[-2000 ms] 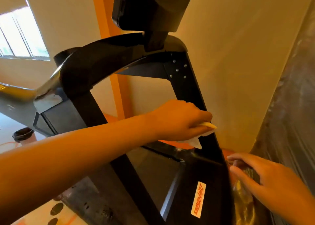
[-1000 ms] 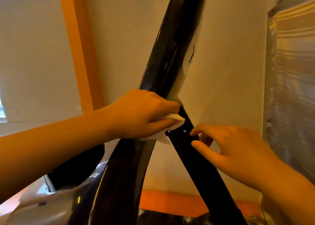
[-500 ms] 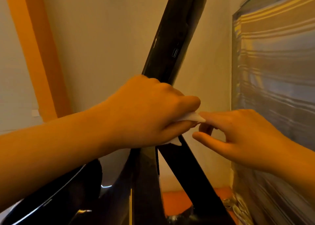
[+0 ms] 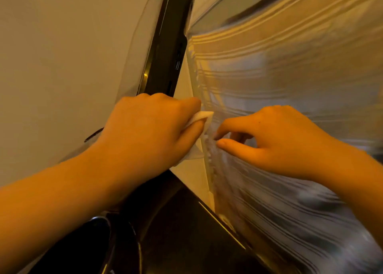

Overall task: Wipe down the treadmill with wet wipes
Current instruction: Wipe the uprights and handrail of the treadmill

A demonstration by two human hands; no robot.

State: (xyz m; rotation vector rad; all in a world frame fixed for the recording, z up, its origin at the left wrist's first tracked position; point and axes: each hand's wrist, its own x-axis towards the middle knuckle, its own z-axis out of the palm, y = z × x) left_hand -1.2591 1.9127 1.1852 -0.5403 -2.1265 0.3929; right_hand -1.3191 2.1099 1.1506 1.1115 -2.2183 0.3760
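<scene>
Black, glossy treadmill frame (image 4: pixel 186 232) fills the bottom of my view, nearest me, below both forearms. Above it my left hand (image 4: pixel 149 132) is curled round a white wet wipe (image 4: pixel 200 116), thumb and fingers pinching it so that a folded corner sticks out to the right. The hand sits against the foot of the treadmill's dark upright (image 4: pixel 167 45), and the wipe's corner lies just right of that upright. My right hand (image 4: pixel 275 141) is further right of the upright, fingers bent, with forefinger and thumb tips close together at the wrinkled edge of the clear plastic film (image 4: pixel 290 76). Whether they nip the film I cannot tell. Film stretches in bands over everything right of the upright. Left of the upright, farthest back, stands a plain beige wall (image 4: pixel 51 45).
</scene>
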